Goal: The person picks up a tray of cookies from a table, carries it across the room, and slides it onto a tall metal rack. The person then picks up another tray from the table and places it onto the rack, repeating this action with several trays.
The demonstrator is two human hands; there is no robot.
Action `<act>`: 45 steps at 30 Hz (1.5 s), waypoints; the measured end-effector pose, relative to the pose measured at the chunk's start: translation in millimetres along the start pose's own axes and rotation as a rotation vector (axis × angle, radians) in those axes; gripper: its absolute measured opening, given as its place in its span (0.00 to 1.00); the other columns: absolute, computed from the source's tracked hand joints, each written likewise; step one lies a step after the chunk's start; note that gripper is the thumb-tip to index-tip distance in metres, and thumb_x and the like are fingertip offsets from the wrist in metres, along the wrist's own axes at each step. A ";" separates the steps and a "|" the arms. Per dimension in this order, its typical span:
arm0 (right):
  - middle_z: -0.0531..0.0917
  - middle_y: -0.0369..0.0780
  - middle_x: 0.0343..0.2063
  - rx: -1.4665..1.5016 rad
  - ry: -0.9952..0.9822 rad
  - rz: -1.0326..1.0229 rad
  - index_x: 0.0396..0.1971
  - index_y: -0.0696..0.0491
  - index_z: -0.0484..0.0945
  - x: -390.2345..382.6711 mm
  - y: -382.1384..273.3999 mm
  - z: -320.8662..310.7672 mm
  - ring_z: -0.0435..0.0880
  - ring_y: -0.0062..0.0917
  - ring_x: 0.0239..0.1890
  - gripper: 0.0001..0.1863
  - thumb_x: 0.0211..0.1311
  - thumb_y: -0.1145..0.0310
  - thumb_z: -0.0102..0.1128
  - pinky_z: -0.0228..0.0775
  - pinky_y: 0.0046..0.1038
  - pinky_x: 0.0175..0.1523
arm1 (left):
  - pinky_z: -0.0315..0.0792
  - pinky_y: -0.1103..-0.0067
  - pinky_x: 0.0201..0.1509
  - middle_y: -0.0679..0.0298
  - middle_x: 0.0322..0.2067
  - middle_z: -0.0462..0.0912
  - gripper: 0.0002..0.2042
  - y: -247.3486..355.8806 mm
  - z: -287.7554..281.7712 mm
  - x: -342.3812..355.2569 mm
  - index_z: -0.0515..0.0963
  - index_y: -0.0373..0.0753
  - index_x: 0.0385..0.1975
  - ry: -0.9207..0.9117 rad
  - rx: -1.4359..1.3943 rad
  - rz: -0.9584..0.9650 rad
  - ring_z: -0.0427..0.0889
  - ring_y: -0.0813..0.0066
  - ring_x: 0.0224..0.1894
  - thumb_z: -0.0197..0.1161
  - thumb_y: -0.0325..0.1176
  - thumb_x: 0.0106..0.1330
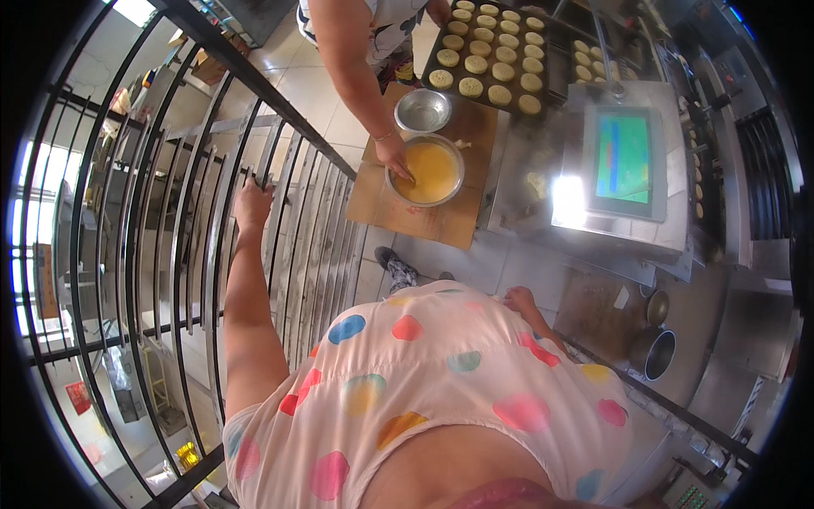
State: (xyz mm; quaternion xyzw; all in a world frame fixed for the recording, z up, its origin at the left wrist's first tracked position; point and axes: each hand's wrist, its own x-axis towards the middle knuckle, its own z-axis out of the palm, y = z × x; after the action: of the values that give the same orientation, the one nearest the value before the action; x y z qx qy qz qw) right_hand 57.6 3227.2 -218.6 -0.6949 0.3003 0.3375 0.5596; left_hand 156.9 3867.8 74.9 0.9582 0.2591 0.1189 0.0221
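Have metal rack at far left, with left hand clamped on it. See co-worker's hand dipped in bowl of yellow liquid. Farther right, have right hand beside shirt; can't tell if clenched or loose.

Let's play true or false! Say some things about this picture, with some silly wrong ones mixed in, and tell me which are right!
1. The person's left hand is at the metal rack. True.
2. The person's right hand is in the yellow liquid. False: the right hand is beside the spotted shirt; a co-worker's hand reaches into the liquid.
3. The pastries are shaped like cubes. False: the pastries are round.
4. The bowl of yellow liquid sits on brown cardboard. True.
5. The screen is all red. False: the screen is mostly green.
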 end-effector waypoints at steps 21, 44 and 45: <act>0.79 0.41 0.23 -0.226 0.061 -0.050 0.29 0.57 0.75 -49.6 -38.3 10.9 0.81 0.27 0.21 0.07 0.57 0.70 0.51 0.74 0.25 0.22 | 0.72 0.61 0.42 0.49 0.34 0.80 0.18 14.1 -19.4 -4.8 0.72 0.35 0.37 -0.117 -0.033 -0.147 0.78 0.50 0.40 0.58 0.45 0.58; 0.79 0.40 0.21 -0.135 0.066 -0.078 0.26 0.58 0.76 -39.5 -0.8 0.1 0.81 0.26 0.20 0.09 0.57 0.69 0.50 0.75 0.25 0.22 | 0.72 0.61 0.40 0.49 0.32 0.80 0.17 13.3 -20.0 -6.5 0.74 0.36 0.33 -0.083 -0.029 -0.099 0.78 0.50 0.38 0.56 0.47 0.58; 0.79 0.40 0.21 -0.136 0.070 -0.074 0.26 0.58 0.76 -39.4 0.4 -0.6 0.81 0.26 0.21 0.09 0.57 0.69 0.50 0.75 0.25 0.22 | 0.72 0.61 0.41 0.49 0.32 0.80 0.17 12.5 -19.7 -6.5 0.74 0.36 0.33 -0.079 -0.028 -0.097 0.78 0.50 0.38 0.56 0.47 0.58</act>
State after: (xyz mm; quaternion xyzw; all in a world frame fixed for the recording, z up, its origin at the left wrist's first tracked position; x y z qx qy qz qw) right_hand 34.0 3228.0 -187.0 -0.7534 0.2702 0.3115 0.5122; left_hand 152.9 3853.4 93.9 0.9481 0.3025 0.0833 0.0513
